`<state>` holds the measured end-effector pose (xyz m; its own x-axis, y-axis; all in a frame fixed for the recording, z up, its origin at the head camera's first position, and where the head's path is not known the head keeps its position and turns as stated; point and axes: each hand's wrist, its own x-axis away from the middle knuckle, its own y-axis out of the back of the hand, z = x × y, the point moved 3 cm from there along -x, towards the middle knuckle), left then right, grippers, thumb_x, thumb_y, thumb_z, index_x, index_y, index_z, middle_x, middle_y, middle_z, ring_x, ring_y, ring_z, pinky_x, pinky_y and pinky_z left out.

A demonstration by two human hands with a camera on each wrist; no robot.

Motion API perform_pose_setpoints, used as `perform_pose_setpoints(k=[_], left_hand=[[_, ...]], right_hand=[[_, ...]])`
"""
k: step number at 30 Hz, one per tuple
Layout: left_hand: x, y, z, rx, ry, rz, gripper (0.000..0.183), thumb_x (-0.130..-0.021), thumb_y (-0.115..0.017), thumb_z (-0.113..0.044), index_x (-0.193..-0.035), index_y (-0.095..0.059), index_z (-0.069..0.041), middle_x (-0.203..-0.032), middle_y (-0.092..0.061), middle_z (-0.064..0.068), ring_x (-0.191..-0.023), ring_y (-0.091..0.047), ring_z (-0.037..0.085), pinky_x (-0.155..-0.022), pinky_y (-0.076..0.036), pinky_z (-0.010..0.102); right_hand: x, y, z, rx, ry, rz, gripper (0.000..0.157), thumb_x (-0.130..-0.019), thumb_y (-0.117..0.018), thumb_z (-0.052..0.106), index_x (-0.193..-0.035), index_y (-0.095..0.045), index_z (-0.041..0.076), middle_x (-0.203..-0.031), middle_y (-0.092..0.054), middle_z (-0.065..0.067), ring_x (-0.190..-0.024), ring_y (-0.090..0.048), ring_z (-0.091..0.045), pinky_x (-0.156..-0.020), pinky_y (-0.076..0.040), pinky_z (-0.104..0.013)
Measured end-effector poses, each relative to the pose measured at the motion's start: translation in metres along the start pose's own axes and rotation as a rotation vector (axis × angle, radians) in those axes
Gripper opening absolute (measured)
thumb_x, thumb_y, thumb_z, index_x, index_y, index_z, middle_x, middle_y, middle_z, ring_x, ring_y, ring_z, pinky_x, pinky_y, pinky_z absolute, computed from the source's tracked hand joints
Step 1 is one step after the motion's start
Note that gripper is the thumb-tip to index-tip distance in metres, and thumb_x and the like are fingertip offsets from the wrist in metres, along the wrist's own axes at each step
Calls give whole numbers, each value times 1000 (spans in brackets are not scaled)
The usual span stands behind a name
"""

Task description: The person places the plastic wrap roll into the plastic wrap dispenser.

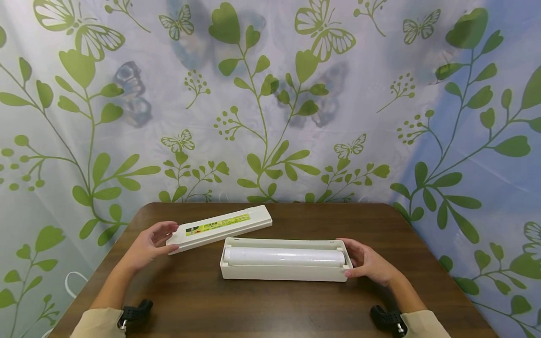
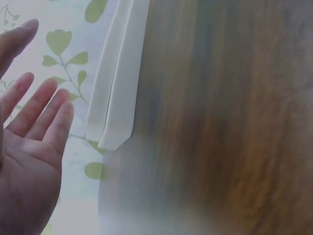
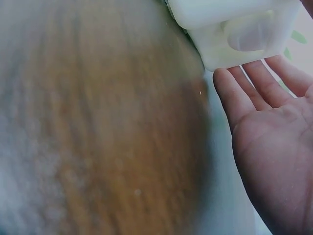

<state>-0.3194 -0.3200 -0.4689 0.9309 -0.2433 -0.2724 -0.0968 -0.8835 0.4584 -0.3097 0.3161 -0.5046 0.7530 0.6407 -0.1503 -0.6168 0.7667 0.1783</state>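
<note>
A long white cling wrap box (image 1: 283,273) lies lidless on the brown table, a glossy white roll (image 1: 284,257) inside it. Behind it and to the left, the white lid (image 1: 228,227) lies slanted, with a yellow-green label (image 1: 217,224) on its top. My left hand (image 1: 149,244) is at the lid's left end, thumb in front and fingers behind. In the left wrist view the spread fingers (image 2: 52,112) stand apart from the lid (image 2: 120,83). My right hand (image 1: 367,264) holds the box's right end, thumb at the front corner, fingers at the back corner.
The wooden table (image 1: 262,310) ends in front of a hanging curtain (image 1: 270,117) printed with green leaves and butterflies. Black wrist mounts (image 1: 137,311) sit on both forearms. A white cord (image 1: 72,284) shows beyond the table's left edge.
</note>
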Motion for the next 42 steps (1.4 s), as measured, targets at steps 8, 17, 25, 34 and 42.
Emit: perform_pose_setpoints(k=[8, 17, 25, 34, 42], left_hand=[[-6, 10, 3, -164, 14, -22, 65, -84, -87, -23, -136, -57, -1, -139, -60, 25, -134, -57, 32, -102, -39, 4], [-11, 17, 15, -251, 70, 16, 73, -81, -88, -27, -139, -55, 1, -143, -58, 23, -141, -44, 48, -114, -41, 22], [-15, 17, 28, -224, 94, 88, 77, -79, -90, -22, -142, -51, 1, -146, -49, 25, -143, -38, 52, -115, -28, 70], [-12, 21, 36, -185, 124, 156, 89, -80, -88, -19, -151, -39, 3, -155, -38, 29, -146, -32, 55, -118, -34, 56], [-13, 22, 43, -182, 132, 185, 93, -80, -89, -21, -153, -36, 3, -157, -38, 31, -146, -31, 55, -104, -37, 10]], right_hand=[[1, 0, 1, 38, -28, -29, 86, -84, -77, -3, -154, -29, -6, -151, -42, -29, -125, -58, -9, -97, -57, -30], [1, 0, 1, 79, -82, -62, 85, -84, -78, 1, -155, -31, -2, -153, -40, -30, -126, -57, -6, -98, -55, -28], [2, 0, -2, 38, -62, -34, 86, -84, -77, -2, -155, -29, -4, -152, -38, -33, -124, -59, -10, -95, -58, -34], [1, -2, -1, 35, -50, -34, 86, -84, -77, -2, -155, -29, -4, -153, -41, -28, -126, -57, -8, -96, -58, -32], [3, -2, -1, 22, -43, -22, 86, -85, -76, -4, -155, -26, -6, -152, -41, -28, -124, -59, -10, -94, -59, -34]])
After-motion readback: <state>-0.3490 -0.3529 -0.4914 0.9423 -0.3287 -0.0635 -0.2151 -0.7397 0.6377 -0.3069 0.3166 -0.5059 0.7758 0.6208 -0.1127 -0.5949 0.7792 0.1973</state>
